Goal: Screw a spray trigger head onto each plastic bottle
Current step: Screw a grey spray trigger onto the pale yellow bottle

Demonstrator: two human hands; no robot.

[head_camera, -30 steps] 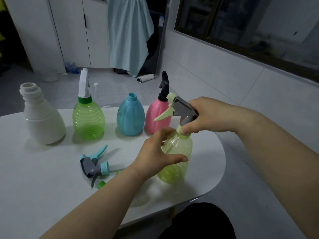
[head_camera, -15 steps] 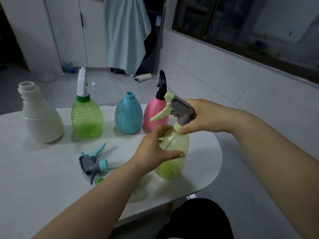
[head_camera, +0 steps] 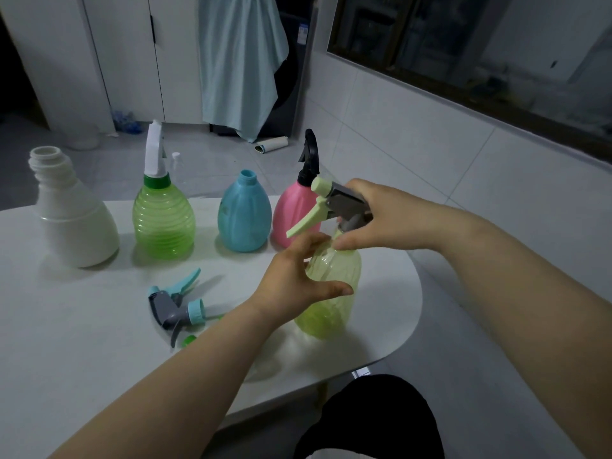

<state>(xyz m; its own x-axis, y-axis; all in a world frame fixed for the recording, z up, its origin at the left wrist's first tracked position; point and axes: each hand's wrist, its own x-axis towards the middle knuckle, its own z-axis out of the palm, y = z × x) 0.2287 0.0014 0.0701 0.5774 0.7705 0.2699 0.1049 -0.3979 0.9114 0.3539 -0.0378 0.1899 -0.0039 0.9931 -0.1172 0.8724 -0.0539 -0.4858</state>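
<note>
- Standing upright near the right end of the white table (head_camera: 49, 326), the pale yellow-green bottle (head_camera: 331, 293) sits between both hands.
- The left hand (head_camera: 294, 276) cups the bottle's near-left side, thumb across the front and fingers curled around the shoulder, grasping it.
- The right hand (head_camera: 374, 220) pinches the grey trigger head (head_camera: 341, 202) at its collar, right on the bottle's neck; the pale green nozzle and lever point left.
- Whether the collar is fully seated on the neck is hidden by the fingers.
- A row of four bottles stands along the far edge: a white bottle (head_camera: 73, 220) with bare threaded neck, a green ribbed bottle (head_camera: 163, 220) wearing a white sprayer, a blue bottle (head_camera: 244, 217) with open neck, and a pink bottle (head_camera: 293, 213) with a black sprayer.
- A loose grey and teal trigger head (head_camera: 175, 306) lies on its side on the table, in front of the green and blue bottles, just left of the left forearm.
</note>
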